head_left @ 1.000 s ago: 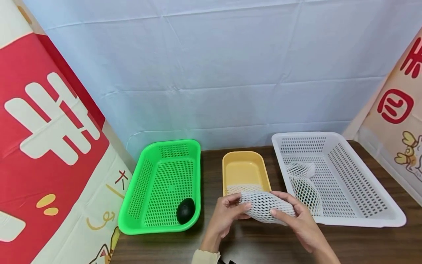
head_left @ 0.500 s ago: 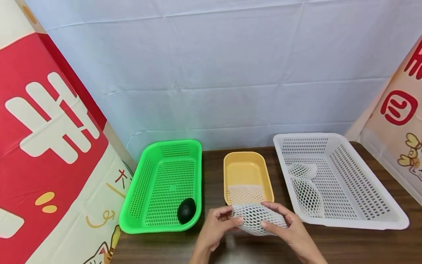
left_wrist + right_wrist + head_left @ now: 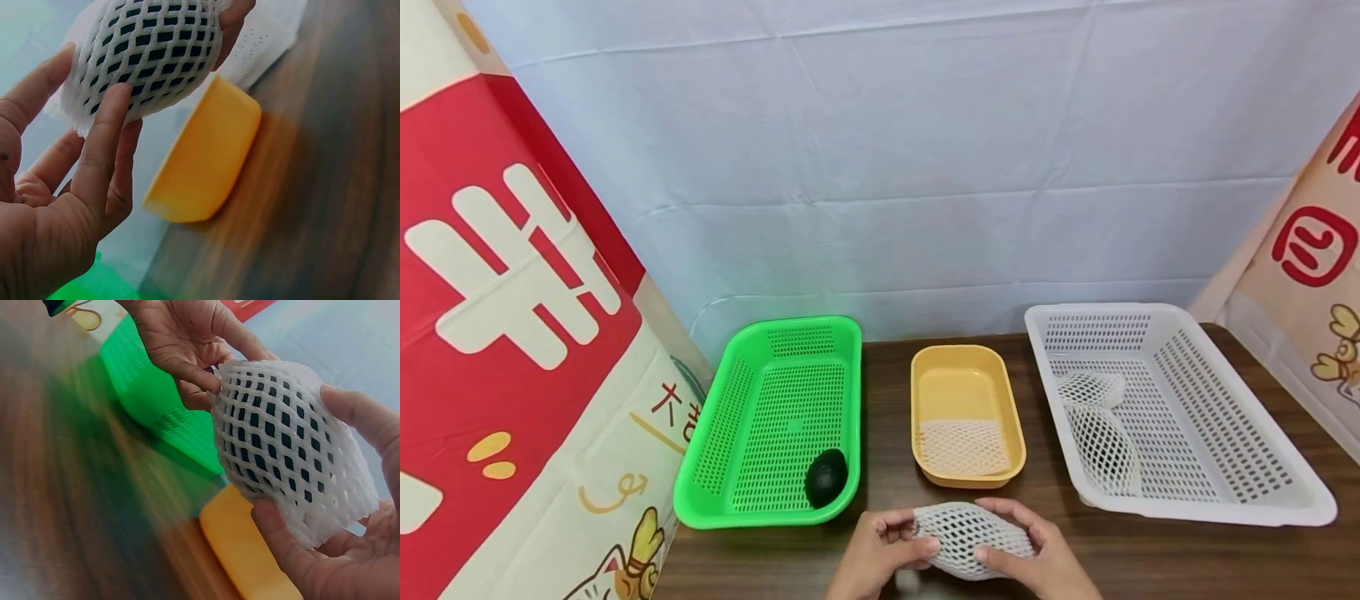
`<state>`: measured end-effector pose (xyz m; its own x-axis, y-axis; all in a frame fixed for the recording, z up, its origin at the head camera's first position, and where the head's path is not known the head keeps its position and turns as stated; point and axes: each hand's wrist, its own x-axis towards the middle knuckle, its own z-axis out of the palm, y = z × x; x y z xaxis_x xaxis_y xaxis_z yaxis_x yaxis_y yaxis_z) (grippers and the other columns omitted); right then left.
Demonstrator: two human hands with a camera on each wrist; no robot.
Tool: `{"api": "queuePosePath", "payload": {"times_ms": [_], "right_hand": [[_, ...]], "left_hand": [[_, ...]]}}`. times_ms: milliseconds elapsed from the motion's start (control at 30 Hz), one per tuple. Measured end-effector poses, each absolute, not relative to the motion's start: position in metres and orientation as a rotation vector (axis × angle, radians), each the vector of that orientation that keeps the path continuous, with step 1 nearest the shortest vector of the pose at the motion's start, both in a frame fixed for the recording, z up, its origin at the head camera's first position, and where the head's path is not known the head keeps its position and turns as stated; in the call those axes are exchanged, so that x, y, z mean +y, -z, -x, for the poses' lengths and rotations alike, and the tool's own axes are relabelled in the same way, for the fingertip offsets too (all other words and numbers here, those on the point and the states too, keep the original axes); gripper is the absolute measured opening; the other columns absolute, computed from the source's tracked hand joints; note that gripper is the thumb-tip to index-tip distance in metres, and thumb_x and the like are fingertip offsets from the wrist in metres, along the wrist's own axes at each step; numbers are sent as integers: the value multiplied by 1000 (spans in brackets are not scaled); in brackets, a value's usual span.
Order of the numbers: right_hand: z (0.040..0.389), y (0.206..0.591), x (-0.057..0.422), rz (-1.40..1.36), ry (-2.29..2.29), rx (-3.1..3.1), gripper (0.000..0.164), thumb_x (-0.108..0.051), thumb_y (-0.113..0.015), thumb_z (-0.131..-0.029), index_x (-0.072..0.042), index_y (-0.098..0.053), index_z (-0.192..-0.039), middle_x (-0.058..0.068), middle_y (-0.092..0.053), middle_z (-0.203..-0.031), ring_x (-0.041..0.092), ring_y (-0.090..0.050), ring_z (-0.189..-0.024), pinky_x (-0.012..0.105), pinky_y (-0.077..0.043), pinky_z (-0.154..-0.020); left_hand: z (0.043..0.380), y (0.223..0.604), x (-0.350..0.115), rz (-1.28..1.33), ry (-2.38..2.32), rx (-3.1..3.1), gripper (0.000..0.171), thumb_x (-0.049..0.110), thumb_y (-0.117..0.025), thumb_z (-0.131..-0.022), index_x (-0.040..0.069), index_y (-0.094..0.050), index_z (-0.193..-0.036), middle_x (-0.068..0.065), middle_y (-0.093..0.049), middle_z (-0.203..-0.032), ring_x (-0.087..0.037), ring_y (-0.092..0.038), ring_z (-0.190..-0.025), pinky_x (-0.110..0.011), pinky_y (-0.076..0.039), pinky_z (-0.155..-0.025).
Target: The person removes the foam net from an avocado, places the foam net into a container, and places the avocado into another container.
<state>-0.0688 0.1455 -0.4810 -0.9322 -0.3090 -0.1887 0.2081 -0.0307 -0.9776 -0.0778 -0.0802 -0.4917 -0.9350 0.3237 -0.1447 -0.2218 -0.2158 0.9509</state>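
Note:
Both hands hold a white foam fruit net (image 3: 966,540) stretched round a dark oval fruit, close in front of the yellow tray (image 3: 977,482). At its left end, my left hand (image 3: 880,554) pinches the net between thumb and fingers. My right hand (image 3: 1037,554) grips the other end, its thumb on the near side. Through the mesh the dark skin shows in the left wrist view, fruit net (image 3: 150,53), and in the right wrist view, fruit net (image 3: 275,434). Another flat foam net (image 3: 962,446) lies in the front half of the yellow tray.
Left stands a green basket (image 3: 700,508) with one black oval fruit (image 3: 826,478), like an avocado, in its front right corner. The white basket (image 3: 1210,510) at right holds a net-wrapped fruit (image 3: 1101,442) along its left side. A pale cloth (image 3: 925,167) hangs behind the table.
Both hands have drawn the netted fruit toward the body and slightly left, away from over the yellow tray. More of the tray and its flat net now shows.

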Motion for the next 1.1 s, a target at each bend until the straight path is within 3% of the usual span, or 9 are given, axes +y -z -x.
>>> {"api": "queuePosePath", "payload": {"times_ms": [267, 567, 800, 1100], "right_hand": [[61, 498, 141, 65, 2012, 1773, 54, -14, -67, -79, 0, -44, -126, 16, -54, -111, 27, -54, -93, 35, -47, -76], [54, 521, 134, 32, 1975, 1763, 55, -15, -72, -75, 5, -49, -121, 15, -57, -108, 24, -55, -90, 33, -46, -74], [55, 543, 141, 270, 2024, 1632, 53, -5, -65, -79, 15, -39, -121, 13, -57, -108, 18, -54, -92, 29, -46, -75], [58, 551, 144, 285, 1963, 1653, 52, -5, -64, -80, 14, -39, -122, 15, -55, -110, 19, -53, -94, 29, -46, -75]], "left_hand": [[66, 503, -89, 1, -2123, 1684, 32, 6, -74, -71, -5, -65, -99, -13, -63, -81, -20, -62, -74, -34, -51, -64], [54, 524, -100, 44, -2001, 1800, 34, 17, -78, -67, 2, -69, -96, -8, -64, -77, -13, -60, -68, -22, -49, -58], [52, 538, -103, 2, -2018, 1816, 36, 13, -77, -68, -6, -66, -97, -6, -64, -76, -10, -61, -67, -20, -48, -60], [53, 543, -104, -53, -2028, 1802, 40, 13, -77, -68, -9, -64, -99, -5, -63, -76, -10, -61, -67, -19, -48, -60]]}}
